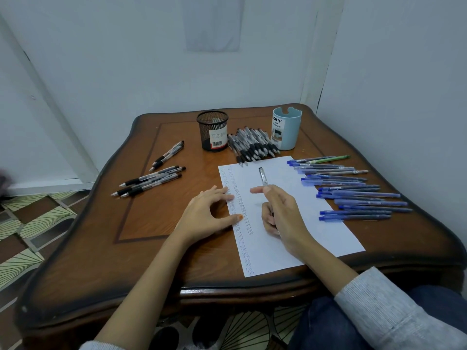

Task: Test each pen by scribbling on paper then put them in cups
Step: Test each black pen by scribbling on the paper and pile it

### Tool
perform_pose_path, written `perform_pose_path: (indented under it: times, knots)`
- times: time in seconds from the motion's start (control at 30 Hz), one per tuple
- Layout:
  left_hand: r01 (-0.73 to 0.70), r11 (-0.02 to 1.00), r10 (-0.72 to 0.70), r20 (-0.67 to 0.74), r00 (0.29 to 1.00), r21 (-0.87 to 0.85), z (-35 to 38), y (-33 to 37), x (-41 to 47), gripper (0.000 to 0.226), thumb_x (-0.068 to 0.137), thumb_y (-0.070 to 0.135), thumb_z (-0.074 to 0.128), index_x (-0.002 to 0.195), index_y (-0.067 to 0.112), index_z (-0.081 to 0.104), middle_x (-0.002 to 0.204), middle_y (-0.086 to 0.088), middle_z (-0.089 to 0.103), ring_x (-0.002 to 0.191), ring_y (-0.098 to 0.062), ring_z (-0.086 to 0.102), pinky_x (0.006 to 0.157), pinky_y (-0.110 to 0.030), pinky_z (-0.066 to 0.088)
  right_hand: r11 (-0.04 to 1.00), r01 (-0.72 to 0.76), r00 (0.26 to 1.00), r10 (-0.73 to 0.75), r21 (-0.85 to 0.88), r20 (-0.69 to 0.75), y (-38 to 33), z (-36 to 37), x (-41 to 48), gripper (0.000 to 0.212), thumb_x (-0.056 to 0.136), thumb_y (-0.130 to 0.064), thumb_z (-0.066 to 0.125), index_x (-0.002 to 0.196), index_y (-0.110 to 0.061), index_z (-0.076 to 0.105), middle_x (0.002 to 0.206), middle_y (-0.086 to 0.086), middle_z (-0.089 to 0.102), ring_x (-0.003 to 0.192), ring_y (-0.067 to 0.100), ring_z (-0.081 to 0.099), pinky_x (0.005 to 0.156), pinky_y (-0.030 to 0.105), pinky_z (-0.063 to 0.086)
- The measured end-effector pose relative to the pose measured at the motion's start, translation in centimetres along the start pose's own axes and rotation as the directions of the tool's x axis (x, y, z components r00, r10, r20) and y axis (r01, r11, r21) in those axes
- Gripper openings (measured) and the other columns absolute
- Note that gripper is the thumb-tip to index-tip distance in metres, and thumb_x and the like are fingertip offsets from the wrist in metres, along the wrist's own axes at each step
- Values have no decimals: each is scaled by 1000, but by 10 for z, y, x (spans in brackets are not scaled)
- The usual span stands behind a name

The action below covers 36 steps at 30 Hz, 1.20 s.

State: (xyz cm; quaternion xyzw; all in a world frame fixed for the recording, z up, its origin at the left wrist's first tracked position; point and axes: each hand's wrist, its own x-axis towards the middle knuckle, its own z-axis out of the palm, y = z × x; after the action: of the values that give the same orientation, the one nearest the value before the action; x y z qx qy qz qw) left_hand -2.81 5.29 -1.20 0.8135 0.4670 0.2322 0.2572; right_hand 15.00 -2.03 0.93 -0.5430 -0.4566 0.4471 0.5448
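R hand (278, 213) grips a pen (263, 177) over the middle of the paper (310, 223). Fingers are curled round the barrel w/ the index finger stretched out to the left. The pen's clear top end sticks up and away from the person. Its tip is hidden under the hand, so can't tell if it touches the sheet.

L hand (206, 210) lies flat at the paper's left edge, fingers spread and fairly straight, gripping nothing. Fingertips and thumb tip rest on the sheet, palm on the table (101, 248).

Scribbles (246, 232) run in narrow columns down the paper's left side, next to the L thumb.

Mesh cup (213, 130) stands upright beyond the paper's far left corner. Blue cup (286, 127) stands upright beyond the far right corner. Black pens (252, 145) lie piled betw. the two cups, the nearest tips just reaching the paper's far edge.

Blue pens (353, 193) lie in a rough row along the paper's right side, roughly parallel, some caps overlapping the sheet. A green pen (331, 159) lies at the far end of that row.

More black pens lie well left of the paper in two loose groups: a pair farther back, approx. four nearer.
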Motion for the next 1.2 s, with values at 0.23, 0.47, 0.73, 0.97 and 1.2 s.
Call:
perform_pose_path:
  times: [0.23,0.47,0.73,0.97,1.2]
  knots:
    - [21,1000,-21,18,1000,5,-1,2,0,57,76,57,70,127,34,57,147,14,40,142,-6,24,118,-47,19,1000,1,1000,-1,-25,12,1,-1,-1,30,103,-27,36,102,-10,61,46,-2,38,39,10,27,37,18,24]
    - [31,999,-31,-4,1000,23,-1,1,1,55,80,56,66,130,34,54,149,15,38,141,-4,24,118,-40,16,990,-144,989,144,4,-17,-4,-6,16,31,101,-24,39,108,-20,69,58,1,52,49,9,44,43,20,37]
    - [11,1000,-11,-23,1000,-17,-2,-4,2,53,83,52,65,132,34,53,149,18,36,140,2,21,116,-32,14,983,10,986,-41,-185,-164,-36,-37,95,8,91,-16,65,92,-11,71,73,1,68,59,6,49,57,17,42]
    - [-16,1000,16,-38,999,-9,0,-8,3,53,82,57,63,131,41,51,146,28,32,135,13,16,115,-28,14,953,-99,865,-59,-285,-498,-27,-39,186,20,87,-13,67,103,-1,72,107,9,67,105,22,57,78,26,43]
    - [-25,1000,24,-49,999,-18,-1,-10,3,52,81,57,64,129,43,52,142,34,30,134,18,13,114,-22,13,916,-103,864,-111,-388,-491,-19,-22,218,16,85,-9,70,98,-3,75,103,12,72,104,20,60,80,26,45]
